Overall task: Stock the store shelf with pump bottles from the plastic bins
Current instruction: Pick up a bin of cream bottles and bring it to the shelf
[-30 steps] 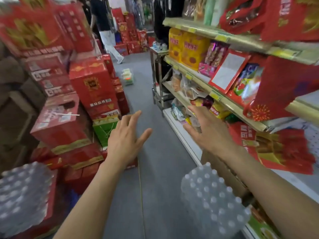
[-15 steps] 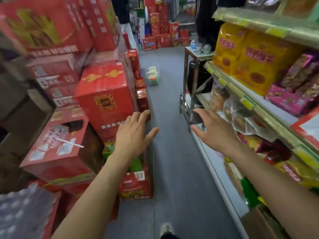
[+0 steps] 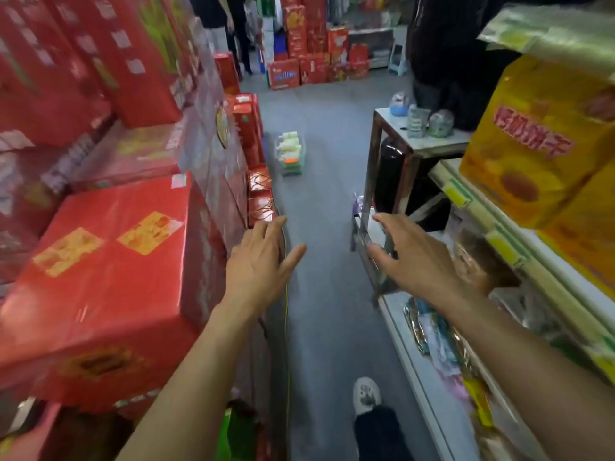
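Note:
A clear plastic bin [image 3: 290,154] of pale pump bottles, with an orange spot on it, stands on the grey aisle floor well ahead of me. My left hand [image 3: 258,261] and my right hand [image 3: 412,257] are both stretched forward at waist height, fingers spread, with nothing in them. Both hands are far short of the bin. The store shelf [image 3: 499,241] runs along my right, with snack bags and yellow boxes on it.
Tall stacks of red gift boxes [image 3: 109,261] wall the left side of the narrow aisle. A metal-framed small table [image 3: 392,134] with jars juts out ahead on the right. My right foot [image 3: 366,394] is on the floor. A person stands at the far end.
The view has advanced down the aisle; the bin is nearer and larger, and the shrink-wrapped bottle packs have dropped out of view. Both hands stay open and raised.

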The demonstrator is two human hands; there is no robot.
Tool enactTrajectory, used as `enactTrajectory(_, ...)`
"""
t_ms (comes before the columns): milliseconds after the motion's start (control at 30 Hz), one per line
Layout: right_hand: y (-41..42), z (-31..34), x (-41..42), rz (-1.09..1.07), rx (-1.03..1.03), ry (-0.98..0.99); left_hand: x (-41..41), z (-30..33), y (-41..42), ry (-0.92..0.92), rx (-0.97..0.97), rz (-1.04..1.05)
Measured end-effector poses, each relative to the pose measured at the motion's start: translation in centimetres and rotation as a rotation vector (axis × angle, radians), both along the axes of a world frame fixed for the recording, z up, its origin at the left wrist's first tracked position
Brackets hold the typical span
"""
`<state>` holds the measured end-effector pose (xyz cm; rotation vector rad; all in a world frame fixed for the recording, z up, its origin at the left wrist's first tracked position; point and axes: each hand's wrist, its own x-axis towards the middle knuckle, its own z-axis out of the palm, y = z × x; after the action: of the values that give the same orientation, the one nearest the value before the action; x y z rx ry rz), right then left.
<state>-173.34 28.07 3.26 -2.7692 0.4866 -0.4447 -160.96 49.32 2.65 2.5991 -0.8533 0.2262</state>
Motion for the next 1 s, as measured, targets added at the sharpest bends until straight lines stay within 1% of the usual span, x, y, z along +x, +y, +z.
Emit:
enactTrajectory(133,-7.4,-0.5,10.4,0.018,0.015,0.012,10.0,-1.1,-6.5,0.086,-0.085,0.084)
enactTrajectory(233,-11.9,-0.4,18.5,0.072,0.037,0.034,16.7,-1.3,-11.0,0.123,-0.126,0.112)
enactTrajectory(400,-17.2,-0.9,32.7,0.152,0.065,0.055,28.3,-1.4,-15.9,0.113,-0.09,0.161)
enactTrajectory(567,-22.0,-1.8,48.5,0.22,-0.006,0.104,43.7,-2.3,-20.1,0.08,0.018,0.146)
enactTrajectory(733,-25.8,-1.7,63.9,0.179,0.029,0.099,59.8,-1.9,-24.2,0.107,-0.005,0.134)
enactTrajectory(833,-28.2,-1.5,71.8,0.157,0.033,0.118,68.5,-1.3,-26.7,0.095,0.075,0.106)
enactTrajectory(1000,-33.8,-2.3,83.5,0.116,0.069,0.173,80.3,-2.4,-32.1,0.172,0.093,0.107)
